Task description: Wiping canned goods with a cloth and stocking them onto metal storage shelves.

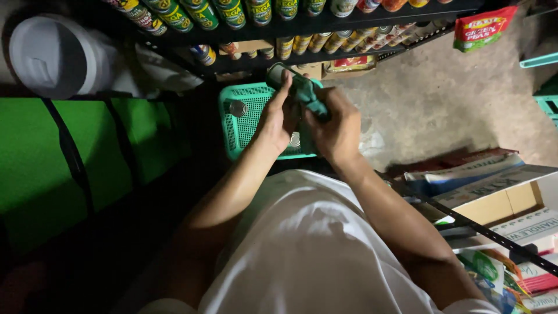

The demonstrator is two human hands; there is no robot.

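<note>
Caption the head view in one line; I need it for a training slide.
Left hand holds a can while right hand wipes it with a green cloth above a teal basket.

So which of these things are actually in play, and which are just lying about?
In play:
left hand holding a can
right hand with a green cloth
teal basket

Lying about:
shelved cans
white bucket
cardboard boxes

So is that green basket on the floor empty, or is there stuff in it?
Not empty. The green basket holds at least two cans: one can near its left side, another below the hands; the hands hide the rest.
</note>
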